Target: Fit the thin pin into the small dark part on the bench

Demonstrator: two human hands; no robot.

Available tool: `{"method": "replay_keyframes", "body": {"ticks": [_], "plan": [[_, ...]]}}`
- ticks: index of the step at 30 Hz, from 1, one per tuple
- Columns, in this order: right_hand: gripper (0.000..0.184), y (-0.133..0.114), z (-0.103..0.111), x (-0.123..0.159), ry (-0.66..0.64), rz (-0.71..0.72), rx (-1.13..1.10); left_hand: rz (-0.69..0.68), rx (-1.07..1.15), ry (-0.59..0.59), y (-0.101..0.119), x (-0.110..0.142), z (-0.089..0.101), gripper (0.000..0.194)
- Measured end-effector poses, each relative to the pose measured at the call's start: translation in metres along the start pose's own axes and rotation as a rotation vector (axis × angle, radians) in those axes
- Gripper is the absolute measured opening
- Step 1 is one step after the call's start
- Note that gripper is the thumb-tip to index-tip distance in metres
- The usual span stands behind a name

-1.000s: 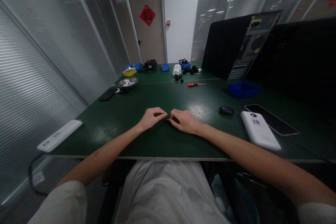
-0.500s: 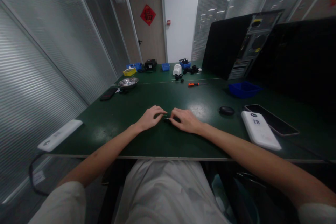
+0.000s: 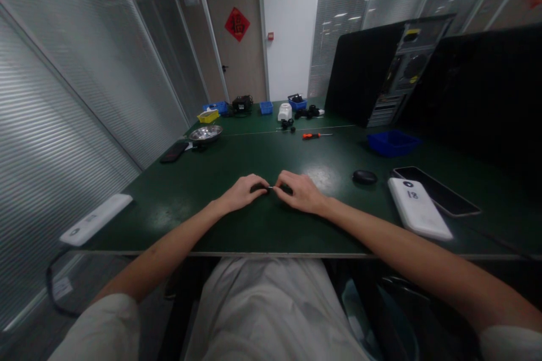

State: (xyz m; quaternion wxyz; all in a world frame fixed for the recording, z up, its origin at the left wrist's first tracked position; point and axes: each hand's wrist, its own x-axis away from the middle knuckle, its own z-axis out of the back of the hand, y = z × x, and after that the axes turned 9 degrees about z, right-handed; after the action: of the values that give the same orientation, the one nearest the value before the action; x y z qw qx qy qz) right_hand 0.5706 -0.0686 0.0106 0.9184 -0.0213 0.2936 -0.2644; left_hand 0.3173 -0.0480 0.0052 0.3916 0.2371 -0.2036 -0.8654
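At the middle of the green table (image 3: 237, 225), my left hand (image 3: 244, 192) and my right hand (image 3: 298, 192) meet fingertip to fingertip. Between them shows a tiny, pale, thin piece (image 3: 270, 187), too small to name. Thumb and forefinger of my left hand are pinched at its left end. My right hand pinches its other end in the same way. Both wrists rest low over the tabletop. Whatever else the fingertips cover is hidden.
An orange-handled screwdriver (image 3: 312, 136) lies beyond my hands. To the right are a black mouse (image 3: 365, 177), a white power bank (image 3: 418, 208), a phone (image 3: 440, 192) and a blue tray (image 3: 393, 144). Far left stand a metal bowl (image 3: 205, 134) and a dark phone (image 3: 174, 152).
My left thumb and forefinger have closed into a pinch at the small piece. Its pale part now sits between both hands' fingertips. The other things on the table stay put.
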Motion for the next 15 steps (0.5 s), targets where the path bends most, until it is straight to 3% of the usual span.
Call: {"method": "replay_keyframes", "body": {"ticks": [3,5,9,12,15], "plan": [[0.018,0.000,0.002,0.000,-0.006,-0.011,-0.009,0.026,-0.049,-0.035,-0.010,0.001,0.009,0.026],[0.019,-0.001,0.003,0.000,-0.010,-0.014,-0.025,0.087,-0.075,-0.022,-0.028,0.004,0.026,0.029],[0.020,-0.001,0.005,0.000,-0.019,-0.010,-0.047,0.358,-0.223,0.145,-0.098,0.030,0.085,0.028],[0.020,0.000,0.005,0.000,-0.020,-0.011,-0.039,0.628,-0.398,0.296,-0.155,0.069,0.136,0.025],[0.019,0.001,0.002,0.000,-0.002,0.003,-0.035,0.882,-0.530,0.405,-0.192,0.111,0.173,0.027]]}}
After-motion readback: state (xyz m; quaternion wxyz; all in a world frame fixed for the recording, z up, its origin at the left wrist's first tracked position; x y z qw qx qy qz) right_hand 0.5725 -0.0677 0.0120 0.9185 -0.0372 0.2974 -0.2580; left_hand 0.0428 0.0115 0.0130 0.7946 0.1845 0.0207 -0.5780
